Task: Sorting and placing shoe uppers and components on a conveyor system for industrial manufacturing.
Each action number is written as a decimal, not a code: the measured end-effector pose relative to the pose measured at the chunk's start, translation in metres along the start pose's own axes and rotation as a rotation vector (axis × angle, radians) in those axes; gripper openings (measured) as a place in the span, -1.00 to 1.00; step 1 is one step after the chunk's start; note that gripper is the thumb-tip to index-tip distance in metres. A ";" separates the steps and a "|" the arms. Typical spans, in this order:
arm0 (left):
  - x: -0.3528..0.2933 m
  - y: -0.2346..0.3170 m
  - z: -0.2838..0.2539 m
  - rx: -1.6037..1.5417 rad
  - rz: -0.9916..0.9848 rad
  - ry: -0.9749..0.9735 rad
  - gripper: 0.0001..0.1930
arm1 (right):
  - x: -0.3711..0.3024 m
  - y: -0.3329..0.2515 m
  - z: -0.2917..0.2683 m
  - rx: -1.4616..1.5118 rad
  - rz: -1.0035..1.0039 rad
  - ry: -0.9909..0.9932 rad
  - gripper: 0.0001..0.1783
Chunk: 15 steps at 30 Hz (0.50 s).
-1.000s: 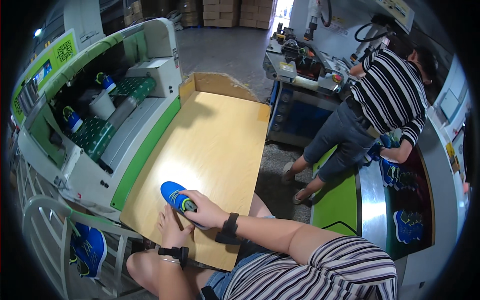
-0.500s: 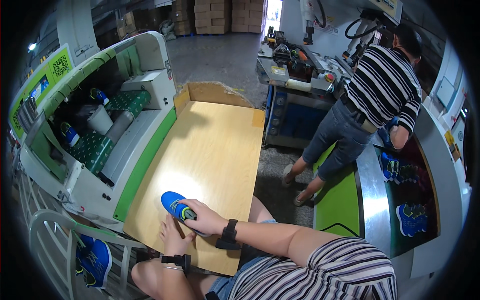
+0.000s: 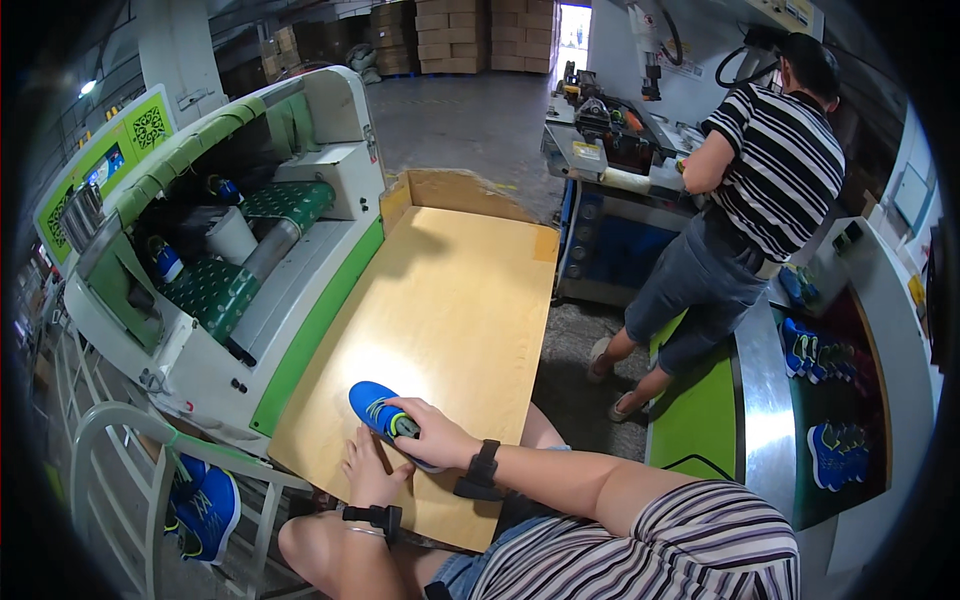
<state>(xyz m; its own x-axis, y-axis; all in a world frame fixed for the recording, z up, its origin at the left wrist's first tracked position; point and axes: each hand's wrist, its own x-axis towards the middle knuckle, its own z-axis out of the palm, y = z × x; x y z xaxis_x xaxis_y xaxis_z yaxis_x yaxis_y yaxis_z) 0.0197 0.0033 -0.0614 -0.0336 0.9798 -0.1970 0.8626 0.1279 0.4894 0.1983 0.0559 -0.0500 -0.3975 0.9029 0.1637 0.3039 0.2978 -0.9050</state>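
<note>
A blue sneaker point(image 3: 372, 400) with yellow-green trim lies on the near part of the light wooden tabletop point(image 3: 455, 290), its toe pointing away and to the left. My right hand point(image 3: 438, 436) is closed over the collar and heel end of the shoe. Close along the shoe's near left side, my left hand point(image 3: 374, 472) rests low with fingers apart and thumb spread. Whether its fingertips touch the sole, I cannot tell.
At left stands a machine with a green dotted conveyor belt point(image 3: 215, 300) carrying blue shoes. More blue sneakers point(image 3: 205, 515) sit by a pale metal rack point(image 3: 85, 450). At right, a co-worker point(image 3: 770, 180) stands beside another conveyor with several blue shoes point(image 3: 838, 455). Cartons point(image 3: 450, 35) are stacked behind.
The whole view has shifted, so the scene sits farther right. My hands and the sneaker keep their places on the tabletop. The co-worker's arm has moved from the right conveyor to the bench.
</note>
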 end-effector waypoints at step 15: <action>0.000 0.000 0.001 0.031 0.019 0.006 0.17 | -0.001 -0.003 -0.001 -0.015 -0.016 0.021 -0.30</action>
<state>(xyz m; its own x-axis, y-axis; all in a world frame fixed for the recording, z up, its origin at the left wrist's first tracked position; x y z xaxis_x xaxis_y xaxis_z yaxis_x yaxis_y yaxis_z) 0.0202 0.0029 -0.0622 -0.0197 0.9829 -0.1831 0.8784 0.1045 0.4664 0.1988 0.0545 -0.0474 -0.3838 0.9044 0.1866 0.3110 0.3168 -0.8960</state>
